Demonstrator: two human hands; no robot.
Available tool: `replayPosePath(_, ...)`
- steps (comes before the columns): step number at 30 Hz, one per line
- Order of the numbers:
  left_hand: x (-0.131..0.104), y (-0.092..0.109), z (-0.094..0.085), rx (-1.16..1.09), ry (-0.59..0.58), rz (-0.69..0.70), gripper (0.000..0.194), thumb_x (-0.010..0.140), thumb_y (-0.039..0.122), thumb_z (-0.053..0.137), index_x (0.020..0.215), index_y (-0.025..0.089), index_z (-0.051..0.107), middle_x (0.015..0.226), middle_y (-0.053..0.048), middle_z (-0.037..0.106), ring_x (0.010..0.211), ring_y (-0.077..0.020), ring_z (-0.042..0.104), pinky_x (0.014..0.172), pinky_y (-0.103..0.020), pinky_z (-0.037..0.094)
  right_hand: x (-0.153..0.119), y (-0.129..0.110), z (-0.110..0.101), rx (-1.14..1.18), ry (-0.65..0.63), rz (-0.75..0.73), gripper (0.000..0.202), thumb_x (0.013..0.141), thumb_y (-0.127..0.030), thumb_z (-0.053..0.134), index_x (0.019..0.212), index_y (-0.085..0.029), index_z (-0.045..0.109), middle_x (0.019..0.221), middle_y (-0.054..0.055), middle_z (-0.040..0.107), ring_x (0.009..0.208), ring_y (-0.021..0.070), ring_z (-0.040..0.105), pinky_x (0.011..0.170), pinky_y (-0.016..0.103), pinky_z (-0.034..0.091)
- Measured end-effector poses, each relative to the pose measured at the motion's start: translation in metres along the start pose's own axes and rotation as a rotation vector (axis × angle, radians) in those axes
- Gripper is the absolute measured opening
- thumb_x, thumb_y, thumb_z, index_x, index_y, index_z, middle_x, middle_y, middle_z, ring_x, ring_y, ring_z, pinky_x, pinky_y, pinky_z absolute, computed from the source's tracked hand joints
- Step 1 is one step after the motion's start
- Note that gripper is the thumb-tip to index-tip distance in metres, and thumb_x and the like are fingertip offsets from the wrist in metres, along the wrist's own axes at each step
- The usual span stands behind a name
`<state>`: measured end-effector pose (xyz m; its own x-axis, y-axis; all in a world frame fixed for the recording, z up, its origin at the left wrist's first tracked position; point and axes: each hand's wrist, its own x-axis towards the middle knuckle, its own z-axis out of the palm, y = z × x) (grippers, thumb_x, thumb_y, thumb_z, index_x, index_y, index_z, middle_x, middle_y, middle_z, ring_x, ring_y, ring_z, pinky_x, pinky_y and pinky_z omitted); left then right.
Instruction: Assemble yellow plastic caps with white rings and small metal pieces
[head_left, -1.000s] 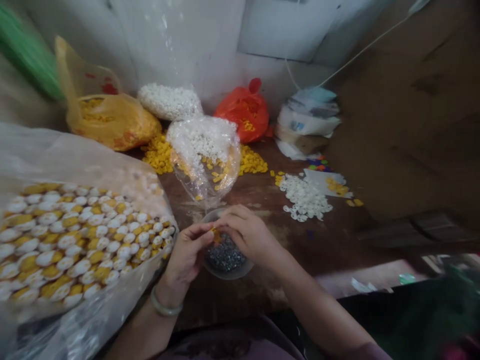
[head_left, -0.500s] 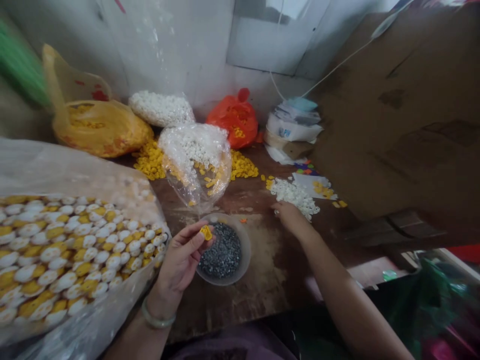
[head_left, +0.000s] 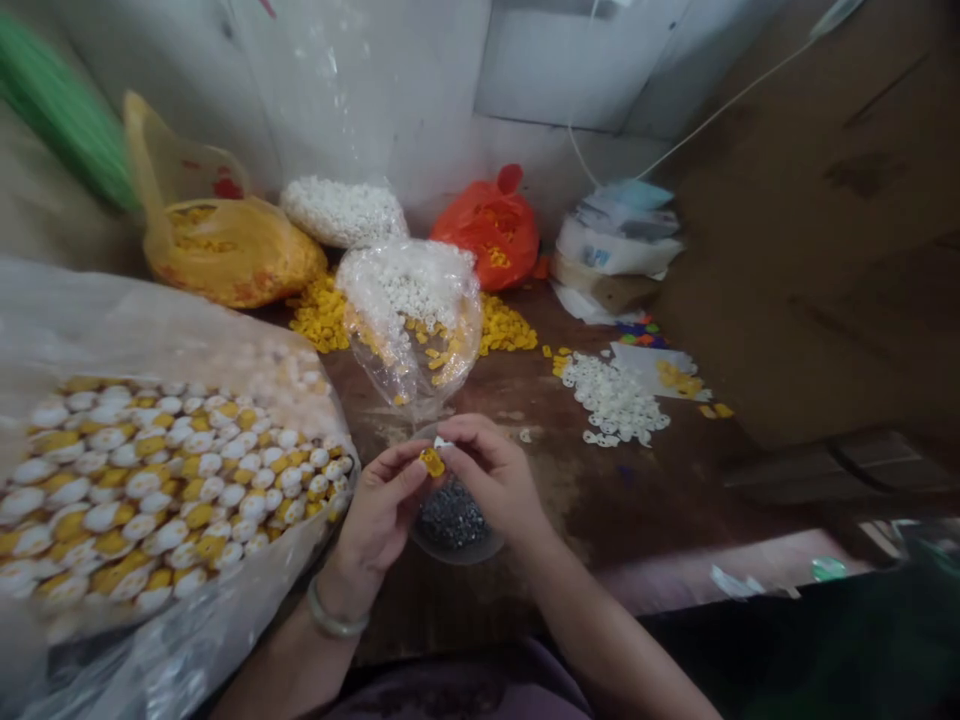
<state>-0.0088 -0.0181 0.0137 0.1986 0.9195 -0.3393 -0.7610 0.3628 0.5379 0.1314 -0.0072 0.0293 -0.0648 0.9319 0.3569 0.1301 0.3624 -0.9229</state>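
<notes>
My left hand (head_left: 382, 510), with a pale bangle at its wrist, pinches a small yellow plastic piece (head_left: 433, 462). Close against it, my right hand (head_left: 491, 475) is closed on a small white plastic piece (head_left: 441, 441). The two pieces meet or nearly meet between my fingertips; whether they are joined I cannot tell. Both hands are above a round tub (head_left: 469, 555) of small dark shiny bits (head_left: 452, 515), hiding part of its rim. To the right lies a loose heap of white pieces (head_left: 615, 400).
A big clear bag (head_left: 247, 350) of white-and-yellow pieces fills the left. Behind are a yellow bag (head_left: 240, 265), a clear bag (head_left: 412, 290), a red bag (head_left: 487, 225) and loose yellow pieces (head_left: 510, 328). A cardboard sheet (head_left: 817, 250) stands at the right.
My right hand has come from the white heap to my left hand, bringing a white piece up to the yellow one. The view has shifted slightly.
</notes>
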Motion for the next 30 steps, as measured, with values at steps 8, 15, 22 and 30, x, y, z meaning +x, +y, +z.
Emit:
replayPosePath(8,0.0,0.001,0.001,0.015,-0.022,-0.007,0.033,0.048,0.021,0.092,0.077,0.016,0.077,0.074,-0.003,0.077,0.062,-0.0107,0.07,0.062,-0.016,0.057,-0.001,0.003,-0.017,-0.097,-0.125,-0.003,0.013,0.089,-0.024,0.063,0.098,-0.026,0.072,0.098,0.003,0.071,0.094,0.0185,0.065,0.086,0.033,0.052)
replayPosePath(15,0.001,0.001,0.001,0.036,0.002,0.013,0.032,0.051,0.024,0.091,0.079,0.015,0.077,0.077,-0.006,0.077,0.07,-0.0159,0.073,0.068,-0.021,0.058,0.02,0.046,-0.087,-0.892,-0.279,0.121,0.015,0.082,-0.01,0.06,0.087,-0.017,0.072,0.095,0.008,0.07,0.092,0.0218,0.064,0.086,0.034,0.049)
replayPosePath(22,-0.001,0.001,0.002,0.034,-0.009,-0.006,0.033,0.049,0.024,0.092,0.078,0.015,0.078,0.073,-0.005,0.077,0.067,-0.0154,0.072,0.065,-0.02,0.058,0.099,0.076,-0.11,-1.078,-0.28,0.191,0.02,0.089,-0.01,0.055,0.1,-0.015,0.07,0.105,0.011,0.07,0.099,0.0227,0.062,0.092,0.033,0.044)
replayPosePath(30,0.002,0.002,0.0,0.025,-0.006,0.016,0.032,0.051,0.024,0.092,0.078,0.015,0.077,0.075,-0.006,0.077,0.067,-0.0149,0.072,0.063,-0.019,0.058,0.16,0.113,-0.081,-1.036,-0.262,0.227,0.026,0.084,-0.002,0.059,0.108,-0.009,0.066,0.114,0.015,0.064,0.105,0.0202,0.058,0.095,0.028,0.04)
